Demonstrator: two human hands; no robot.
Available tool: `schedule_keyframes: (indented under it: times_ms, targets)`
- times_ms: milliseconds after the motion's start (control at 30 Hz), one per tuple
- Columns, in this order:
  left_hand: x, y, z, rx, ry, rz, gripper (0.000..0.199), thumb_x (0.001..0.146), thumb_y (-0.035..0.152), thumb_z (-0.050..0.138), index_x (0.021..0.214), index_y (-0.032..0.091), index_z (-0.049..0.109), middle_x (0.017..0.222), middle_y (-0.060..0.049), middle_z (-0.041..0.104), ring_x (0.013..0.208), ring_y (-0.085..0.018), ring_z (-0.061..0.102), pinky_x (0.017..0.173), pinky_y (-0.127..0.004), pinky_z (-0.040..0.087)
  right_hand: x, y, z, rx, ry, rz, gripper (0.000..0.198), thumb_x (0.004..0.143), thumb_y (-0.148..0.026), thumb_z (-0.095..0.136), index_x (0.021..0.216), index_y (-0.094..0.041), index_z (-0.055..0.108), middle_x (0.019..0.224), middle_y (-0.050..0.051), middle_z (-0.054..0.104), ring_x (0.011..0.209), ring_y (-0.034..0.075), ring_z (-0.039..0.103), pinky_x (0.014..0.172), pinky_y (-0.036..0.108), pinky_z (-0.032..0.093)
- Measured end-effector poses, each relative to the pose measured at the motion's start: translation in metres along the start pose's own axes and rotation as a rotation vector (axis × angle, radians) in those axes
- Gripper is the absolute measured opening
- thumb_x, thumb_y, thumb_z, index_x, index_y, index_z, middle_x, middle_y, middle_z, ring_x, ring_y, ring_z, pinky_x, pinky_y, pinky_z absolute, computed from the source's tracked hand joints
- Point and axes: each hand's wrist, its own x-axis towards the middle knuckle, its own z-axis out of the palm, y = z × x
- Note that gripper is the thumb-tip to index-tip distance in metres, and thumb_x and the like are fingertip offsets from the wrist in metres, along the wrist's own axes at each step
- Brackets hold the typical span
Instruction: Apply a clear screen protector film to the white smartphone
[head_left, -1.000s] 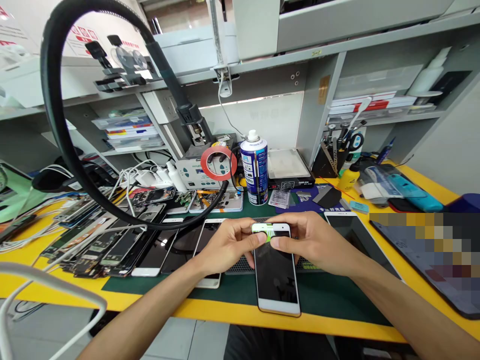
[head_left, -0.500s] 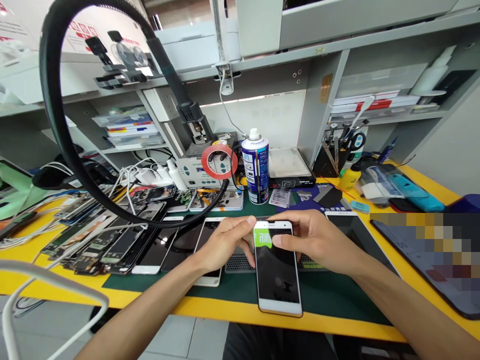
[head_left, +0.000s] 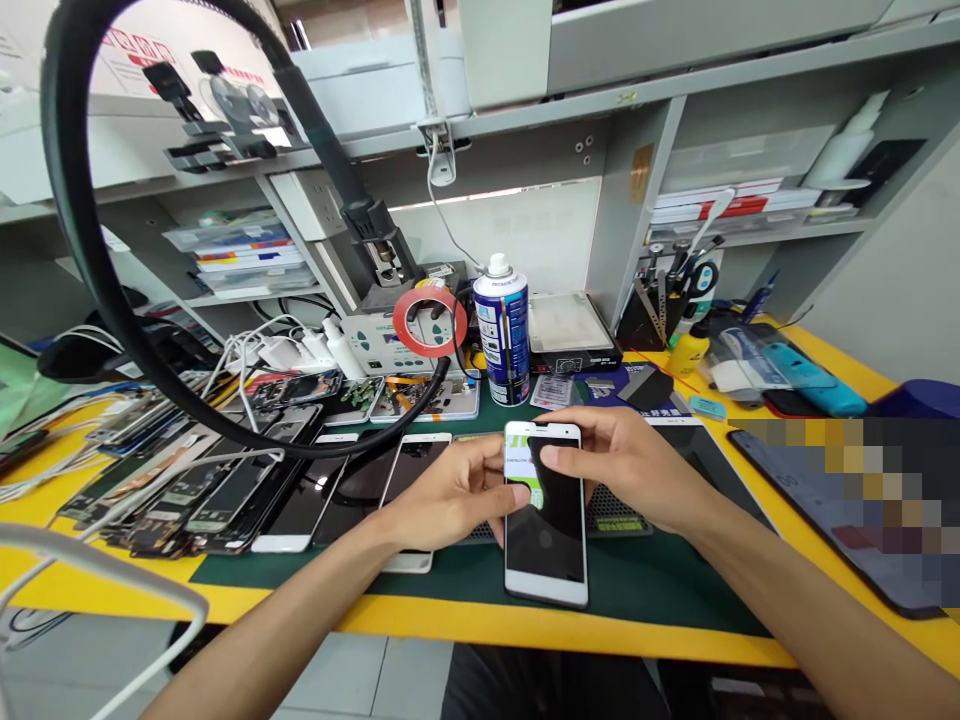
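Note:
A white smartphone (head_left: 551,540) with a dark screen is held between both hands above the front of the green mat (head_left: 660,590). Green and white printed patches show on the upper left of its screen; whether they are a film or a lit display I cannot tell. My left hand (head_left: 454,490) grips the phone's left edge, its thumb lying on the screen's left side. From the right, my right hand (head_left: 637,460) wraps the upper part, with its thumb on the glass near the top. Fingers of both hands behind the phone are partly hidden.
Several phones and screens (head_left: 300,500) lie to the left, beside white cables (head_left: 247,370). A black hose (head_left: 64,200) arcs over them. Behind stand a spray can (head_left: 502,335) and a red tape roll (head_left: 405,320). A large dark device (head_left: 810,530) lies on the right.
My left thumb has moved from the phone's top corner down onto the screen. The phone has risen slightly in view, and the green and white patches look different. My right thumb stays near the top.

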Motion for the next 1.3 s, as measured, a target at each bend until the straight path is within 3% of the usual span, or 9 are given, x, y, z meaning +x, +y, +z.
schedule_keyframes:
  times_ms: [200, 400, 533, 733, 1167, 1300]
  targets:
    - [0.000, 0.003, -0.001, 0.016, 0.034, -0.004, 0.028, 0.094, 0.035, 0.063, 0.117, 0.019, 0.062, 0.094, -0.003, 0.066, 0.073, -0.015, 0.067, 0.059, -0.026, 0.060, 0.001, 0.000, -0.001, 0.033, 0.017, 0.002, 0.042, 0.085, -0.050, 0.071, 0.115, -0.020, 0.072, 0.090, 0.005, 0.073, 0.074, 0.019, 0.064, 0.057, 0.027, 0.051]
    - [0.003, -0.002, -0.006, -0.050, 0.236, 0.070, 0.022, 0.093, 0.039, 0.064, 0.097, 0.016, 0.062, 0.076, 0.001, 0.061, 0.065, -0.015, 0.067, 0.055, -0.026, 0.061, 0.001, 0.002, 0.005, 0.120, -0.025, 0.019, 0.041, 0.085, -0.045, 0.072, 0.116, -0.017, 0.069, 0.107, 0.008, 0.073, 0.094, 0.023, 0.067, 0.076, 0.031, 0.052]
    - [0.005, -0.003, -0.009, -0.090, 0.326, 0.121, 0.021, 0.094, 0.037, 0.063, 0.093, 0.017, 0.061, 0.077, 0.001, 0.063, 0.063, -0.012, 0.066, 0.055, -0.024, 0.061, 0.002, 0.007, 0.012, 0.084, -0.100, 0.026, 0.035, 0.087, -0.043, 0.070, 0.110, -0.017, 0.069, 0.103, 0.006, 0.073, 0.098, 0.024, 0.067, 0.081, 0.033, 0.050]
    - [0.006, -0.002, -0.010, -0.032, 0.369, 0.104, 0.028, 0.093, 0.042, 0.064, 0.082, 0.017, 0.057, 0.067, 0.003, 0.060, 0.057, -0.013, 0.065, 0.052, -0.024, 0.059, 0.005, 0.014, 0.018, -0.017, -0.054, -0.024, 0.025, 0.088, -0.039, 0.068, 0.096, -0.016, 0.063, 0.088, 0.003, 0.069, 0.080, 0.020, 0.064, 0.067, 0.029, 0.048]
    - [0.008, -0.004, -0.011, 0.000, 0.369, 0.091, 0.030, 0.091, 0.045, 0.066, 0.090, 0.016, 0.060, 0.077, -0.001, 0.066, 0.058, -0.012, 0.066, 0.052, -0.024, 0.058, 0.003, 0.017, 0.016, -0.080, -0.112, -0.070, 0.027, 0.085, -0.024, 0.068, 0.107, -0.018, 0.055, 0.104, 0.005, 0.067, 0.094, 0.021, 0.063, 0.079, 0.032, 0.050]
    - [0.007, -0.002, -0.010, 0.042, 0.355, 0.111, 0.029, 0.094, 0.045, 0.061, 0.091, 0.016, 0.059, 0.071, 0.002, 0.063, 0.058, -0.012, 0.066, 0.053, -0.024, 0.058, 0.003, 0.015, 0.015, -0.047, -0.129, -0.064, 0.025, 0.089, -0.030, 0.065, 0.109, -0.019, 0.057, 0.101, 0.004, 0.067, 0.093, 0.021, 0.063, 0.078, 0.032, 0.050]
